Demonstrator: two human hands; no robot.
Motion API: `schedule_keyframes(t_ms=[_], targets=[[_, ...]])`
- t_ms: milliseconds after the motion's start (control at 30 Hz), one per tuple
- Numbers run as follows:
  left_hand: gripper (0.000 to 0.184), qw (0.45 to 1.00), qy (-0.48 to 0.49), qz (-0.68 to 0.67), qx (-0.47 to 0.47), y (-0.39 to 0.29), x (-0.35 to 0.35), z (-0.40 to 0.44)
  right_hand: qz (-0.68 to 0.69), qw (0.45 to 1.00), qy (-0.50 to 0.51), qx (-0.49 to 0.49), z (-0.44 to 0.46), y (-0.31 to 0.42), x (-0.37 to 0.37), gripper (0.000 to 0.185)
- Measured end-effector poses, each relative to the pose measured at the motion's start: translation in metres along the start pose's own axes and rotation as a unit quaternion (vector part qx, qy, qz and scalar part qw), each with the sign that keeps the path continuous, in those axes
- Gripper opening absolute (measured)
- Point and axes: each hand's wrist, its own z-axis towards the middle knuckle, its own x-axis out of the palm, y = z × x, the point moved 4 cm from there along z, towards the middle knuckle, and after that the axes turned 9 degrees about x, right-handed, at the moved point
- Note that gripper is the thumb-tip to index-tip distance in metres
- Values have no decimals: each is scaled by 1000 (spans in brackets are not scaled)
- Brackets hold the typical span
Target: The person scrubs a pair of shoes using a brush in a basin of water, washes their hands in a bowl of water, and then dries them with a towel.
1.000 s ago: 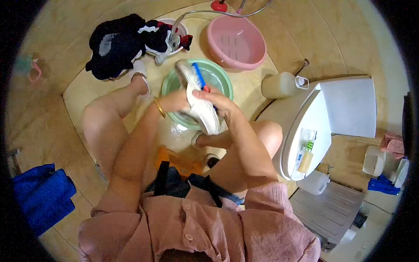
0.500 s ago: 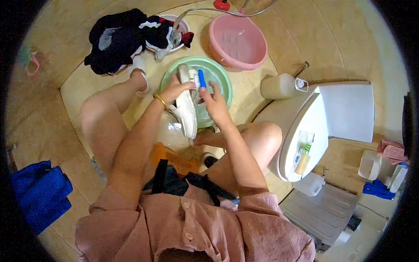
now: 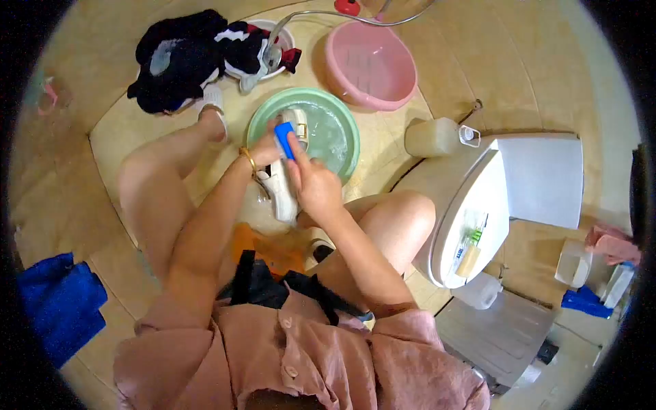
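Observation:
My left hand (image 3: 262, 152), a gold bangle at its wrist, grips a white shoe (image 3: 281, 197) around the middle. The shoe's far end lies over the green basin (image 3: 352, 160) of cloudy water, and its near end points back toward me. My right hand (image 3: 320, 187) holds a blue-backed brush (image 3: 285, 140) over the shoe, close beside my left fingers. Part of the shoe is hidden by both hands. Whether the bristles touch it I cannot tell.
A pink basin (image 3: 403, 85) stands behind on the right. Dark clothes (image 3: 171, 72) and a shower head (image 3: 272, 56) over a small white basin are at the far left. A plastic jug (image 3: 432, 139) and a toilet (image 3: 437, 239) stand on the right.
My right hand has brought the brush left and across the shoe, turning it so its blue back faces up. The shoe has dropped slightly lower and tilted, still in my left hand.

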Motion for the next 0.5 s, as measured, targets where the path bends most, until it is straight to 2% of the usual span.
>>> schedule_keyframes(t_ms=[33,67,133,167,233,267,300,367,433,467,500], targets=[[77,996,56,70,28,-14,5,-9,12,996,65,64,-1,0,-2,49],[77,995,64,67,24,-2,13,-5,14,995,69,73,4,4,-2,49],[86,990,-48,-131,-35,28,22,12,22,998,21,62,32,6,-3,47],[86,990,-42,-132,-36,17,26,7,21,997,20,68,45,1,0,47],[94,999,-24,20,-13,-17,17,-10,21,993,-31,109,71,-4,1,45],[104,997,-33,-30,58,6,28,-8,49,992,-2,118,75,-7,-1,46],[100,997,-34,12,67,0,25,-8,55,992,-6,116,70,-3,-4,46],[105,994,-27,18,-106,-26,15,-14,20,998,10,57,37,8,-9,46],[104,965,53,-224,-127,11,7,-3,2,998,49,43,0,11,-2,46],[101,995,0,-78,-65,53,7,6,1,997,46,69,-10,9,-3,46],[101,995,-3,-80,-66,50,10,8,3,995,43,89,-12,7,-2,46]])
